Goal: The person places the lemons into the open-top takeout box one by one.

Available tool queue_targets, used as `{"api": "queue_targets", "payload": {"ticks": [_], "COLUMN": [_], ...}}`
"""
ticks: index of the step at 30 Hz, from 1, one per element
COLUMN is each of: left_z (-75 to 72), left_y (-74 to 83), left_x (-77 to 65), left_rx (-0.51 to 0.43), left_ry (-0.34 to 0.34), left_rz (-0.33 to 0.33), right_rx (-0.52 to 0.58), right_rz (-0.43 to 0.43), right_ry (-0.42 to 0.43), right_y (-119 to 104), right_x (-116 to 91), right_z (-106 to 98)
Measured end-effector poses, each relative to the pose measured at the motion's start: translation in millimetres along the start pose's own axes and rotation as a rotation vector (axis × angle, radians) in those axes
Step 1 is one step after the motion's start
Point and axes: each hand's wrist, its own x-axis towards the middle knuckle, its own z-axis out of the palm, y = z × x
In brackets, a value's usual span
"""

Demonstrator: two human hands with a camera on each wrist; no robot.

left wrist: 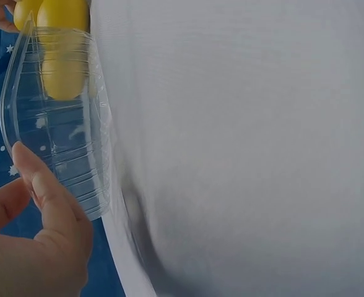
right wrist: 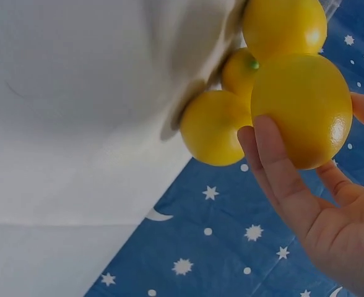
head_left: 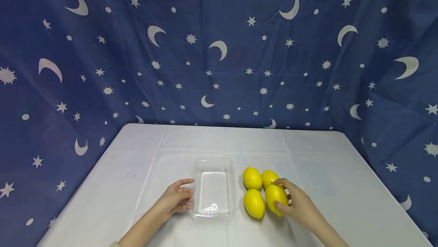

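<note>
My right hand (head_left: 301,203) grips a yellow lemon (head_left: 276,197), the thumb on its near side and the fingers round its far side. In the right wrist view the same lemon (right wrist: 301,111) sits between thumb and fingers. Three other lemons lie close by: one at the near left (head_left: 254,203), one at the far left (head_left: 252,178) and one behind the gripped one (head_left: 269,177). Beside the left wall of a clear plastic container (head_left: 235,197) is my left hand (head_left: 174,200), its relaxed fingers touching the rim. The container (left wrist: 58,124) has no lid on it and holds nothing.
A white cloth covers the table (head_left: 191,140). Behind and along both sides hangs a dark blue curtain (head_left: 239,53) with white moons and stars. The lemons are grouped just right of the container, with a narrow gap between.
</note>
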Motion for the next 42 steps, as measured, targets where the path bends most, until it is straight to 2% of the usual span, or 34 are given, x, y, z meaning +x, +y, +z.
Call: {"api": "queue_targets", "payload": {"ticks": [5, 10, 17, 25, 35, 42], "left_z": [0.6, 1.1, 0.9, 0.2, 1.9, 2.4], "left_y": [3.7, 6.4, 7.1, 7.4, 4.8, 5.2], "left_x": [-0.3, -1.9, -1.8, -3.0, -1.8, 0.7], "left_rx": [0.007, 0.007, 0.016, 0.030, 0.027, 0.034], "left_ry": [0.017, 0.000, -0.009, -0.004, 0.014, 0.085], "left_rz": [-0.019, -0.022, -0.025, -0.025, -0.030, -0.058], "right_rx": [0.011, 0.055, 0.144, 0.120, 0.250, 0.261], "right_rz": [-0.045, -0.099, -0.140, -0.228, -0.164, -0.153], "right_ry": [0.020, 0.018, -0.061, -0.161, -0.328, -0.356], "right_y": [-3, -8, -24, -47, -77, -100], "right_x": [7, 17, 35, 53, 75, 95], "right_z": [-6, -7, -1, 8, 31, 47]}}
